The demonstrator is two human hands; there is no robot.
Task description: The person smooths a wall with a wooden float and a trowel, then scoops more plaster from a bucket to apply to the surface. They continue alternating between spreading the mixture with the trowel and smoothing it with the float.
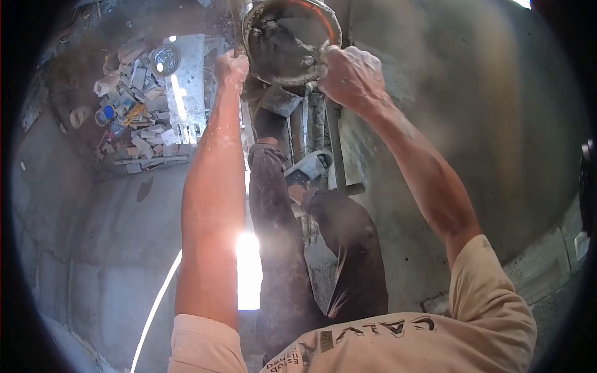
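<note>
A round bucket (287, 46) with wet grey mix inside is at the top centre. My right hand (353, 76) is closed on the bucket's right rim. My left hand (232, 67) is a fist just left of the bucket, against an upright pole or bar beside it; what its fingers hold is too small to make out. Both arms are stretched forward. Below the bucket are my feet in grey sandals (310, 166), on narrow bars or rungs.
Rubble and broken tile pieces (140, 105) lie far below at the upper left, near a second round container (165, 59) on a pale board (188, 87). A grey wall (448, 124) rises on the right. Bright light glares beside my left leg.
</note>
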